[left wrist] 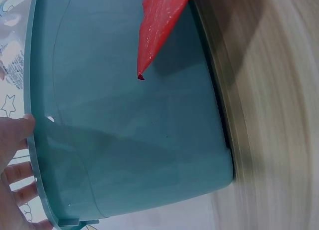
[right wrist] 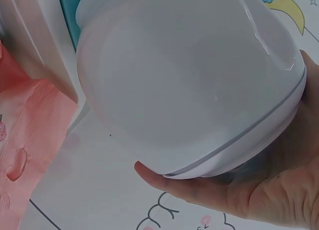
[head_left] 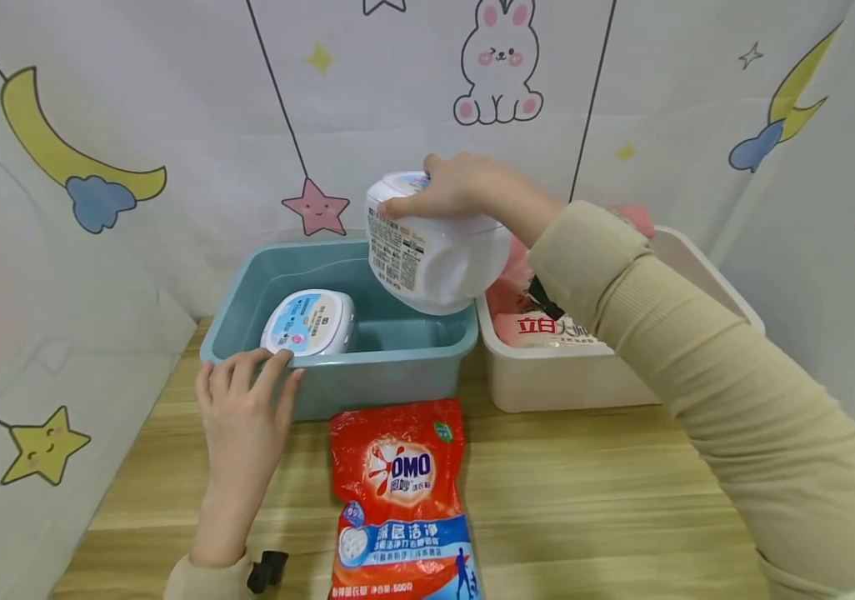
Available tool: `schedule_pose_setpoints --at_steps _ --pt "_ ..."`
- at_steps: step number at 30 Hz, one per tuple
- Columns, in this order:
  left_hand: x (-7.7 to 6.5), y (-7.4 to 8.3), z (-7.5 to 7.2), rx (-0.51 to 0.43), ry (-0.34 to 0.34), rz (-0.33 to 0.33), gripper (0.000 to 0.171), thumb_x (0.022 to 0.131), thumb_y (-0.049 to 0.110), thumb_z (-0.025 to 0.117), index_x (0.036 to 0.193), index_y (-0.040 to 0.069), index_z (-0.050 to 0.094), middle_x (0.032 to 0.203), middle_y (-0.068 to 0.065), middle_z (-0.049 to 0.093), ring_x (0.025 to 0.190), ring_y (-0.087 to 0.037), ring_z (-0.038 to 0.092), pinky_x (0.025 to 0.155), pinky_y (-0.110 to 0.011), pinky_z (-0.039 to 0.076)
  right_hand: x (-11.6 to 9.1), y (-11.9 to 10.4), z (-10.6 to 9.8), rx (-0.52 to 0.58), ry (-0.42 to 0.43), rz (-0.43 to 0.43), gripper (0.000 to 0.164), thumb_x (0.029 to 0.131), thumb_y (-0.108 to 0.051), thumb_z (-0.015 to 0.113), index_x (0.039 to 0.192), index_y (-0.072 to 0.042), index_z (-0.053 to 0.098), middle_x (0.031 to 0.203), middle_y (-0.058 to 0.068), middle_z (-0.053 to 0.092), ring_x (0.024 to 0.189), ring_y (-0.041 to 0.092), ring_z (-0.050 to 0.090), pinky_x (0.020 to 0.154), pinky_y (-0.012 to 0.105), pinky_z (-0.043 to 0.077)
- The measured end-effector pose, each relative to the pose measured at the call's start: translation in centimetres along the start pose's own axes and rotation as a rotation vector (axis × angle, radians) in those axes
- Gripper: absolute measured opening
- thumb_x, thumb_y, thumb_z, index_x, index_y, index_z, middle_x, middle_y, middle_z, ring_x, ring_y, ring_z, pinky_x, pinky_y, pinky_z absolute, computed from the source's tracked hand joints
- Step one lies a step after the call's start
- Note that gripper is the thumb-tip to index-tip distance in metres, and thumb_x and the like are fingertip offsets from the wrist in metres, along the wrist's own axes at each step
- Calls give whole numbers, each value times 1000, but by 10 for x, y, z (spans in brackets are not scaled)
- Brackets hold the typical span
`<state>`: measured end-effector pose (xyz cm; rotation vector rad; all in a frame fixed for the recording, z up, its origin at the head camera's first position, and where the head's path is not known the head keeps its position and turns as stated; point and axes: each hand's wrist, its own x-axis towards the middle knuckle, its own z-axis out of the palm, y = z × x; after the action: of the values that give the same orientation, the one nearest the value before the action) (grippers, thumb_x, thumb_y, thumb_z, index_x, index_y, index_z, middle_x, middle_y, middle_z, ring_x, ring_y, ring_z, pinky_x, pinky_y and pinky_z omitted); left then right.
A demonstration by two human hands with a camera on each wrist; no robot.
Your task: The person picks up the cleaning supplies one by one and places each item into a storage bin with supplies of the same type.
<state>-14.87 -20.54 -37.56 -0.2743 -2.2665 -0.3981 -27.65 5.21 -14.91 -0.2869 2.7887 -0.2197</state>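
Note:
My right hand [head_left: 457,187] grips a white plastic tub [head_left: 435,258] by its lid end, tilted above the right part of a teal bin [head_left: 375,379]. In the right wrist view the tub's smooth white body [right wrist: 184,85] fills the middle, with the thumb along the lid's edge. My left hand [head_left: 243,408] holds the bin's front rim at its left end, fingertips over the edge. Behind the rim in the left wrist view, the fingers of the left hand [left wrist: 15,175] are partly hidden. Inside the bin, at the left, stands another white tub [head_left: 309,321] with a blue-and-cream lid label.
A red OMO washing powder bag [head_left: 401,500] lies on the wooden table [head_left: 592,492] before the teal bin. To the right, a cream bin [head_left: 570,379] holds pink packages [head_left: 540,329], partly behind my right arm. A patterned curtain [head_left: 397,92] hangs behind.

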Motion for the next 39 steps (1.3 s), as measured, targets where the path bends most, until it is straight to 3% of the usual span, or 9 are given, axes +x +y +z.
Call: schedule_pose_setpoints --at_steps 11,16,22,28,35,39 --pt "1 2 0 -17 25 -8 27 84 17 72 108 4 67 105 -19 62 103 -40 51 105 -67 27 3 1 2 65 -27 23 93 83 -78 36 151 -18 16 131 11 50 105 22 61 87 32 50" --pt "2 2 0 -16 23 -8 27 85 17 72 108 5 67 105 -19 61 103 -40 51 104 -67 27 10 1 7 101 -43 46 94 85 -77 33 154 -19 8 134 10 48 105 21 61 89 32 49" --pt "1 2 0 -8 24 -4 27 85 17 72 108 5 67 105 -19 61 103 -40 51 104 -67 27 17 -3 14 144 -59 72 97 86 -76 31 155 -21 -6 146 10 38 110 19 58 93 31 47" --pt "2 2 1 -11 21 -4 27 85 17 72 109 5 67 105 -19 61 103 -40 51 104 -67 27 22 -9 21 165 -91 109 96 85 -77 31 155 -24 -9 159 10 19 130 23 41 104 34 41" --pt "1 2 0 -5 21 -2 27 85 18 72 109 5 67 105 -19 61 103 -40 51 104 -67 27 26 -14 34 172 -77 99 96 85 -77 34 156 -21 1 159 8 24 132 25 39 107 38 39" --pt "1 2 1 -3 24 0 27 85 18 71 109 5 67 105 -19 61 103 -40 51 104 -67 28 28 -16 40 173 -52 92 96 84 -77 35 156 -22 3 157 7 29 126 23 47 103 36 43"
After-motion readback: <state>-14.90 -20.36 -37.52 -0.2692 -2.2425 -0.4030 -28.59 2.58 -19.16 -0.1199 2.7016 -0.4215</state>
